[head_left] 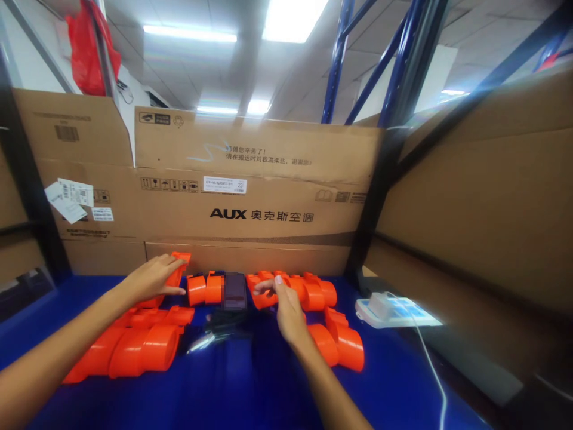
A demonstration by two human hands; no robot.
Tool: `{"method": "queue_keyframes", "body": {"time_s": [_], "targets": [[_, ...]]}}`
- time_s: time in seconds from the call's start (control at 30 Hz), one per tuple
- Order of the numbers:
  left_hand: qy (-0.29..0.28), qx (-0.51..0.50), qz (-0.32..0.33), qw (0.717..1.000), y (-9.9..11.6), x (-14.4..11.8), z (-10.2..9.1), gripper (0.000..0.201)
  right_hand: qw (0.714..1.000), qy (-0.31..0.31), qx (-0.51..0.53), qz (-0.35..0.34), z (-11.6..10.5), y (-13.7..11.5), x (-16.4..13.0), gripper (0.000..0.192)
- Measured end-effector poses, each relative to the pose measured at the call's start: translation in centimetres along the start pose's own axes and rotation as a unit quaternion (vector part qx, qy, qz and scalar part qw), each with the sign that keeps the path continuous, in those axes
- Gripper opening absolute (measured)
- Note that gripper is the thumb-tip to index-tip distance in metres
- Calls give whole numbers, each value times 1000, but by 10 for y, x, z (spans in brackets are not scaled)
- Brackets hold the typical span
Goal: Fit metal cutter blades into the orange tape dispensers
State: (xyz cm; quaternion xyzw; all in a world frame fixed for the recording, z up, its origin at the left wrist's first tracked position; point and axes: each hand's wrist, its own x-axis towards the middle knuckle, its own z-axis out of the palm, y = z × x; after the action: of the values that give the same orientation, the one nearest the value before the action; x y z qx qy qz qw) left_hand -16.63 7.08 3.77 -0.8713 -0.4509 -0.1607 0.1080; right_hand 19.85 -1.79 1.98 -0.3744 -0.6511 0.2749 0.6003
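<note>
cardboard box: big AUX carton, upright wall just beyond both sets of fingers
blue table: bare cloth under wrists
orange plastic parts: rows of tube-shaped pieces; look stiff, light, smooth, likely slippery; best gripped across a barrel
left hand: fingers spread flat over the orange piece at fingertips, resting on it, not clamped
right hand: fingers curled on the orange cluster, probably pinching an edge, grip partly hidden
phone: dark, between the two hands
charger: white, well right of right fingers
</note>
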Motion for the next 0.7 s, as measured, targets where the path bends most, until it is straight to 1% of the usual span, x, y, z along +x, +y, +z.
{"method": "queue_keyframes", "body": {"time_s": [0.07,0.13,0.17,0.23,0.27,0.33,0.4,0.47,0.53,0.6,0.63,0.67,0.7], "targets": [[13,2,-7,1000,11,0,-22,65,1000,1,-2,1,0,-1,0,59],[56,-19,-19,998,30,0,-42,67,1000,3,-3,2,0,0,0,57],[74,-37,-11,997,43,0,-49,66,1000,2,-3,2,1,0,0,55],[106,-75,33,991,76,-1,-57,66,1000,-8,2,0,2,1,0,51],[119,-92,66,986,95,-2,-57,69,1000,-16,7,1,2,2,0,50],[126,-117,140,975,134,-4,-52,77,999,-23,21,7,4,3,0,50],[112,-129,212,962,170,-8,-42,83,999,-19,35,21,4,4,1,52],[102,-142,250,952,197,-11,-32,85,998,-13,45,44,4,5,2,53],[99,-167,260,946,213,-13,-25,83,996,-5,54,67,2,6,3,51],[103,-228,247,936,218,-11,-19,84,994,8,68,81,0,8,4,48],[110,-277,225,928,218,-9,-16,84,993,15,76,85,0,9,4,46],[121,-337,187,915,218,-6,-13,81,992,21,85,87,-1,10,5,45],[132,-402,134,896,217,-2,-9,78,992,22,90,88,0,11,5,44]]}}
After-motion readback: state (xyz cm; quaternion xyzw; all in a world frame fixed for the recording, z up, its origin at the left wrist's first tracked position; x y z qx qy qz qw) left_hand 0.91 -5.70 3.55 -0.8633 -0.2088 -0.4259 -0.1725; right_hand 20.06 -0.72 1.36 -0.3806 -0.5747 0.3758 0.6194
